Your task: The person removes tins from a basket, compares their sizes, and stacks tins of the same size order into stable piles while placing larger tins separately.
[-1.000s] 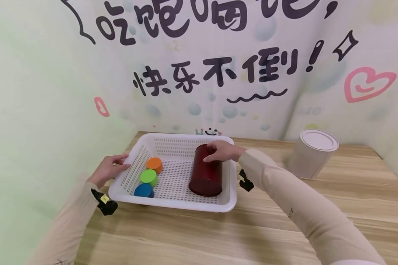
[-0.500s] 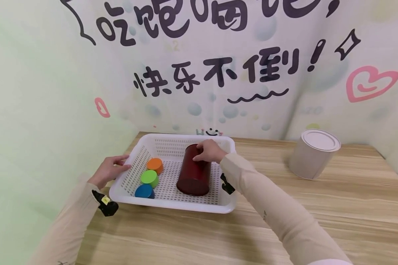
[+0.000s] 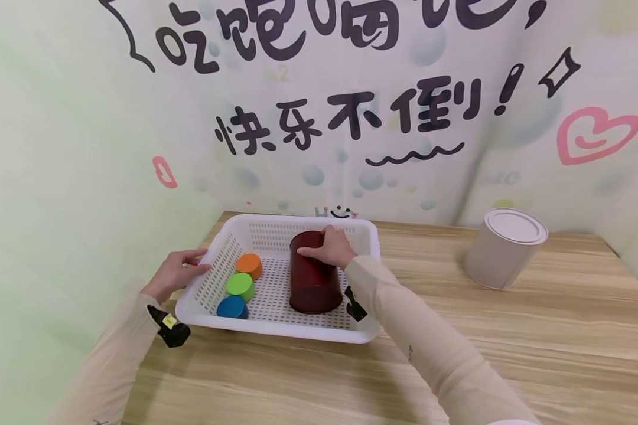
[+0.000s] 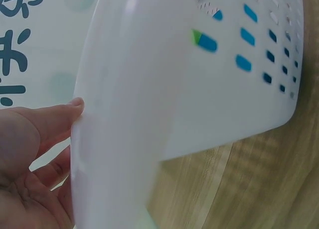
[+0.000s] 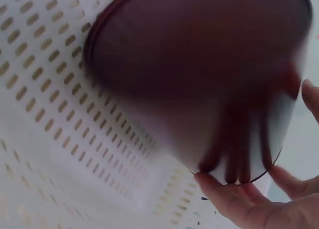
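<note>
A dark red can (image 3: 313,280) lies in the right half of a white plastic basket (image 3: 276,334), its round end toward me. My right hand (image 3: 332,248) grips the far part of the can, thumb across its top. In the right wrist view the fingers (image 5: 239,204) curl at the can's far rim and reflect in its glossy side. At the basket's left rim, my left hand (image 3: 172,274) holds the edge; the left wrist view has its thumb pressed on the rim (image 4: 124,114). Orange (image 3: 249,265), green (image 3: 240,285) and blue (image 3: 232,307) round pieces line the basket's left side.
A white lidded can (image 3: 505,251) stands upright on the wood-grain table (image 3: 457,283), right of the basket. Behind the table hangs a printed wall sheet (image 3: 404,183), and a pale green wall (image 3: 74,195) rises close on the left.
My right hand has moved left with the red can, which now sits farther from the basket's right wall and is turned slightly. The left hand stays at the rim.
</note>
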Demonstrator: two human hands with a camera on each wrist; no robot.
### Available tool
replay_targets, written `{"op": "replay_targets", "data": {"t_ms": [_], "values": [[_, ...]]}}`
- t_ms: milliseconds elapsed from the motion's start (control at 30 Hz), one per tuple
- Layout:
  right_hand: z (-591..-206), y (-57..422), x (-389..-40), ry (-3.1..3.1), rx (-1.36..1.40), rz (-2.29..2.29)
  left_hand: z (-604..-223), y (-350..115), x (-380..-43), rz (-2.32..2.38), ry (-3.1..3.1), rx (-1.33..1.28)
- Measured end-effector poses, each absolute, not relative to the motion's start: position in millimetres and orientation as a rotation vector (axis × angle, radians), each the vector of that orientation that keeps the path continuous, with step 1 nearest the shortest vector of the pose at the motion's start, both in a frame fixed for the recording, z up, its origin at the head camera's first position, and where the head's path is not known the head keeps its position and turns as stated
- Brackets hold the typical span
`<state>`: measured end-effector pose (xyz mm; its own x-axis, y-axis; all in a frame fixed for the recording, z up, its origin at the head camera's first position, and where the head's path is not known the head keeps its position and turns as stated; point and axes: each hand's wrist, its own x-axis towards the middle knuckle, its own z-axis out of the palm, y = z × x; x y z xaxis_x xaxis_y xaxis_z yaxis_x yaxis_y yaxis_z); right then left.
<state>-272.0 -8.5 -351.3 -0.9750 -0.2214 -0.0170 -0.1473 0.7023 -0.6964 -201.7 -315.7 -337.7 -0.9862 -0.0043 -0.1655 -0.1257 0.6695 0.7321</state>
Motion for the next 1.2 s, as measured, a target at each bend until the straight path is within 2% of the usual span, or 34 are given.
{"op": "replay_targets", "data": {"t_ms": [400,900,1200], "values": [[-362,-6,-271,2.547,-0.07,-1.259,-339,-316,-203,1.211,2.725,-0.124],[-359,-1,-272,2.343,0.015,-1.147,-341,-317,-204,1.209,2.735,-0.117],[-351,1,-267,2.245,0.014,-1.251,-341,-317,-204,1.201,2.741,-0.114]]}}
